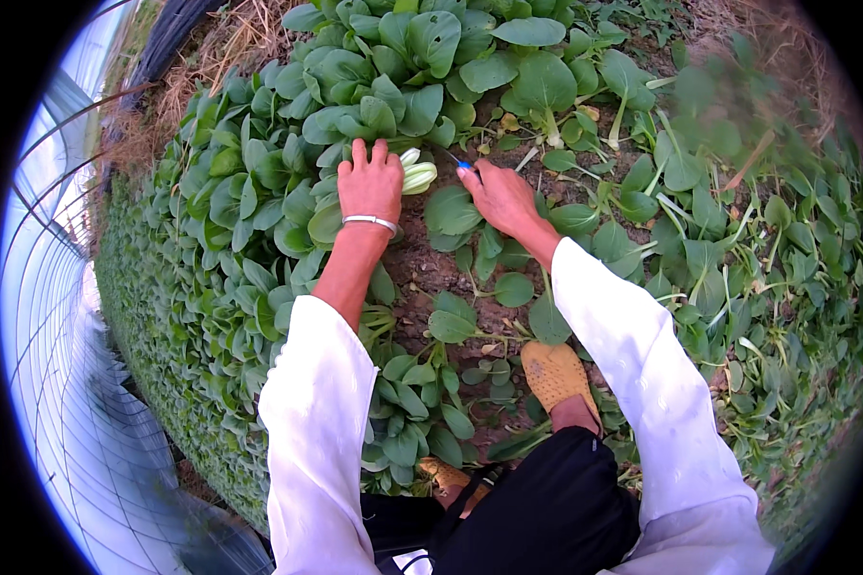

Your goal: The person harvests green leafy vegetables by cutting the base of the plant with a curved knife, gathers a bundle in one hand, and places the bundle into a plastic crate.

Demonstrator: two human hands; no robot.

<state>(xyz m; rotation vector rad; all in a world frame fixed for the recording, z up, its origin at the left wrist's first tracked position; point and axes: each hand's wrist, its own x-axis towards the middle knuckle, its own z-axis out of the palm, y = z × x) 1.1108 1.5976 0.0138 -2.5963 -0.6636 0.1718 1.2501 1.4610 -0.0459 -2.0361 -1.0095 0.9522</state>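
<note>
By the left edge of the bare soil, my left hand curls closed around one pale-stemmed green, and my right hand grips one blue-handled knife.

On our left we see a long wall of thin, bluish-white plastic, with slender dark ribs curving across it. Daylight glows through the sheeting, and we find the ground evenly and softly lit. Toward the top left, a bunched dark sheet lies beside dry, tan straw. Our floor is bare earth, brown and crumbly; at the upper right, it blurs into more straw-coloured litter.
</note>
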